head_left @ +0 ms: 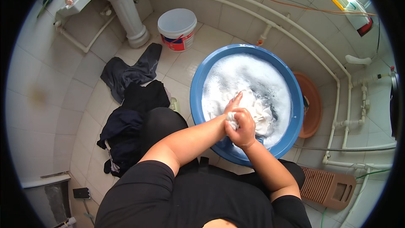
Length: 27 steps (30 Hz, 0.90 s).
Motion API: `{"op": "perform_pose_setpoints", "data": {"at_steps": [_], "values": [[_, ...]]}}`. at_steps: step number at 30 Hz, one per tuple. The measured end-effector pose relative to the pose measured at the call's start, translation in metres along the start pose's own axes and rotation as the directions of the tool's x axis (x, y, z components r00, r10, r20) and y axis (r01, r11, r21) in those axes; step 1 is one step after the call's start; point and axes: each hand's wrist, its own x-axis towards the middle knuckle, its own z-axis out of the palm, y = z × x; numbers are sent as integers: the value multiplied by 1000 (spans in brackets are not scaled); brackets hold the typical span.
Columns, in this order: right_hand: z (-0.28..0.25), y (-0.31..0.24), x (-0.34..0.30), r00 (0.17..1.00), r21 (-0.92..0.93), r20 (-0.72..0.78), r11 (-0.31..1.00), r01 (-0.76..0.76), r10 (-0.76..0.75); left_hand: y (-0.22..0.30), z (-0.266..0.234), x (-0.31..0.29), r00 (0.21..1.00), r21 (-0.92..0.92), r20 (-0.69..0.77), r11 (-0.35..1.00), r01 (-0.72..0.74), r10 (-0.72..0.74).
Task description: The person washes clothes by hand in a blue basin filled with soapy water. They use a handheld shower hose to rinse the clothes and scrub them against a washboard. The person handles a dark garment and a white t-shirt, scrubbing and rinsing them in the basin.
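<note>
A bundle of wet white cloth [257, 112] lies in the foamy water of a large blue basin [196, 97]. Over the near part of the basin, both my hands meet at this cloth. My left hand [233, 104] grips it with the thumb side up; most of its fingers are hidden. Close against the left wrist, my right hand [242, 130] is closed around a bunched part of the same cloth. Thick white suds [249, 69] cover much of the water, and the rest of the cloth spreads out to the right of my hands.
Dark clothes [145, 97] lie on the tiled floor at left. A white bucket [177, 25] stands beyond them, near a sink pedestal [128, 17]. An orange-brown basin [311, 105] is behind the blue one. A brown washboard [327, 185] lies at right, near white wall pipes [337, 114].
</note>
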Motion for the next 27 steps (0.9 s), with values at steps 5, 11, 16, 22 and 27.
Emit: {"op": "perform_pose_setpoints", "data": {"at_steps": [5,11,16,22,27], "values": [[-6,84,-10,763,228,-156,775,-590,627,-9,68,-52,960,75,-216,984,-165,177],[14,31,-4,964,-127,-28,956,-266,265,8,23,-25,949,285,-255,952,-111,186],[-2,78,-5,881,-85,-153,882,-464,448,-11,30,-15,970,95,-238,995,-28,50],[16,22,-5,982,-48,11,981,-185,186,6,5,-7,939,328,-147,911,-249,310],[-29,107,5,797,-108,-242,801,-589,553,7,58,-63,998,549,53,836,2,-38]]}}
